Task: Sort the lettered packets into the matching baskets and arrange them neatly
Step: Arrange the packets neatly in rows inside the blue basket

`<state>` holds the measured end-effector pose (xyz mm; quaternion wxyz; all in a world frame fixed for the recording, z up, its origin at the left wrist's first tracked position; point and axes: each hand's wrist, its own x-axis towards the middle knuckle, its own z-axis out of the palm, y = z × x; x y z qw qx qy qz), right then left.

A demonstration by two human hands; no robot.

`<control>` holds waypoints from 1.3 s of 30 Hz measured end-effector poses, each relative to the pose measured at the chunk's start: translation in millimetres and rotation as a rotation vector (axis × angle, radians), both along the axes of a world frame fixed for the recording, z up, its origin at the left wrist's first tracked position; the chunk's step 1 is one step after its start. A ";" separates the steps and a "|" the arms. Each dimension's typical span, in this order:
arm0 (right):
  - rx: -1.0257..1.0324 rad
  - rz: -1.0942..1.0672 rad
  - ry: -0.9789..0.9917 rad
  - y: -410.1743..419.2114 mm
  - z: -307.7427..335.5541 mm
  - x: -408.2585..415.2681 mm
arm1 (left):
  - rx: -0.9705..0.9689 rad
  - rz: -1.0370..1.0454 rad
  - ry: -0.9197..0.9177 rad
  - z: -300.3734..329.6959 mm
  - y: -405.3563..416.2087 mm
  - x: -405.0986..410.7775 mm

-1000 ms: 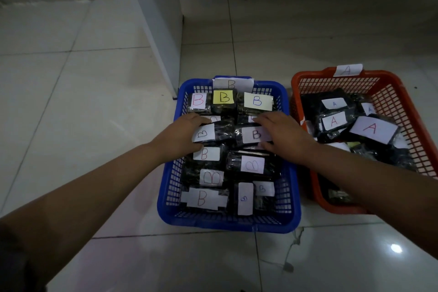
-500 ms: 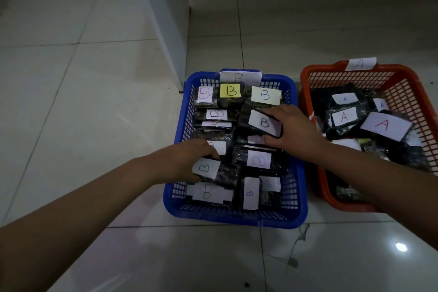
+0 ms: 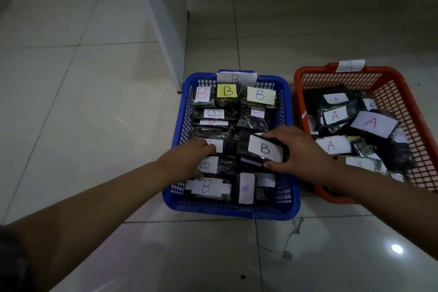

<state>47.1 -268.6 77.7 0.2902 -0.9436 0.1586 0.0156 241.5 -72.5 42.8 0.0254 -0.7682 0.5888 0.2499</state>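
Observation:
A blue basket (image 3: 176, 125) with a "B" tag on its far rim holds several dark packets with B labels, laid in two rough columns. My right hand (image 3: 301, 152) grips a dark B packet (image 3: 264, 149) in the right column, tilted above its neighbours. My left hand (image 3: 189, 159) rests in the left column with its fingers around a small B packet (image 3: 208, 165). To the right, an orange basket (image 3: 403, 83) tagged "A" holds several dark packets with A labels, lying loosely at angles.
Both baskets sit on a pale tiled floor. A white post or wall corner (image 3: 166, 31) rises just behind the blue basket's far left corner. A cracked tile (image 3: 291, 237) lies in front of the baskets.
My right hand has drawn its B packet back toward me, down the right column. My left hand has moved slightly forward and now holds the small B packet in the left column.

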 end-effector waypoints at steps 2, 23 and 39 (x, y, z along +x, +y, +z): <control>-0.025 0.062 0.039 8.3 -0.4 -2.2 | 0.000 -0.005 0.014 -0.3 0.6 0.0; 0.065 -0.262 0.068 23.1 2.2 -6.1 | -0.267 0.349 0.614 32.5 -36.6 -42.3; 0.294 -0.302 0.148 -22.7 18.8 -14.1 | -0.347 0.239 0.454 15.3 -75.1 -39.0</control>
